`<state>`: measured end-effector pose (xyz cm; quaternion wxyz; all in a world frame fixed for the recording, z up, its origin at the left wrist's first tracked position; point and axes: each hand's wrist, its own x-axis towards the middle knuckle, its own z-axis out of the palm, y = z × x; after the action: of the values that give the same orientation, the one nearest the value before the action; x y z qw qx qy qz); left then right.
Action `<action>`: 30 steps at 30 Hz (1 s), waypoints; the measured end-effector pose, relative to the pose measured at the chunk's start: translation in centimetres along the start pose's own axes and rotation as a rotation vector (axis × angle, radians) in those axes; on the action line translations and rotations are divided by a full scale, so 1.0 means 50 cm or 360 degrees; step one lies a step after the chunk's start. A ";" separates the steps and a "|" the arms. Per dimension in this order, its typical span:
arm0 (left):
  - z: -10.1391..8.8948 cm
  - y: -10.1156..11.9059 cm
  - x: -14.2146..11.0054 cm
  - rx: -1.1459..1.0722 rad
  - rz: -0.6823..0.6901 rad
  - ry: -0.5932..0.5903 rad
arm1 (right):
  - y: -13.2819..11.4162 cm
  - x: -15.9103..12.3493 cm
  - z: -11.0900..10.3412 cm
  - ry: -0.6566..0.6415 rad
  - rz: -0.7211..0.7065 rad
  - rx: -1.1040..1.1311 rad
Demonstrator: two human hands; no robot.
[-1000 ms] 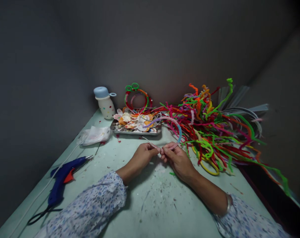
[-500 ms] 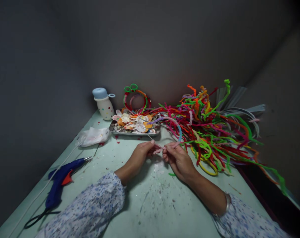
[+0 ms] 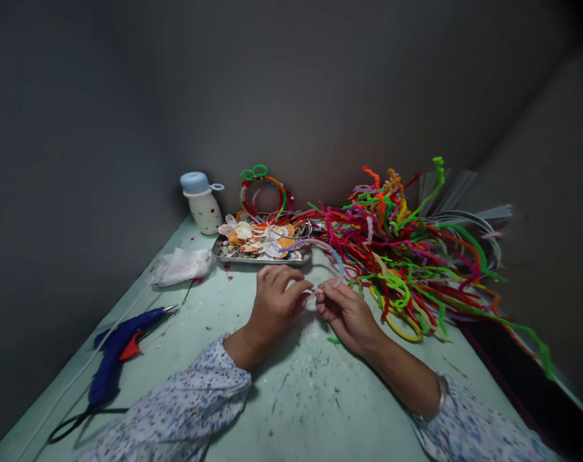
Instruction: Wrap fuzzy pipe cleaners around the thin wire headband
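Over the table's middle, my right hand is closed in a pinch on one end of a thin headband. Purple, pink and light-blue fuzzy pipe cleaner covers part of its curve, which arches away toward the tray. Facing it, my left hand has its thumb and fingertips closed on a short pink pipe cleaner at that same end. The back of the left hand is turned up and hides part of the strand. Both sets of fingertips nearly meet.
Behind the hands lies a metal tray of shell-like flowers and beads. A heap of pipe cleaners spreads at right. At left are a blue glue gun, a plastic bag and a bottle. Finished-looking headbands stand behind the tray.
My left hand has rolled over the strand, back upward, its fingers lifted higher. The headband's arc has shifted slightly left and down. My right hand has stayed almost in place.
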<state>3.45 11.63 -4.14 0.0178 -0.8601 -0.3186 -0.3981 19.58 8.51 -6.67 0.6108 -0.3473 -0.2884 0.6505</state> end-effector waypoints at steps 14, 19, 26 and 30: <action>-0.003 0.001 0.001 -0.0128 -0.0047 -0.0060 | 0.002 -0.004 0.002 -0.0077 -0.0006 -0.0081; -0.004 0.003 0.001 -0.0158 -0.0076 -0.0098 | 0.001 -0.006 0.005 -0.0110 -0.0032 -0.0104; 0.002 0.001 0.003 -0.0246 -0.0178 -0.0163 | -0.001 -0.006 0.005 -0.0090 -0.0048 -0.0165; 0.006 -0.003 0.002 -0.0239 -0.0148 -0.0181 | 0.001 -0.005 0.003 -0.0087 -0.0056 -0.0163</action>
<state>3.61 11.89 -4.27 -0.0833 -0.8644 -0.3279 -0.3719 19.43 8.26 -6.57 0.5954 -0.3552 -0.3441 0.6332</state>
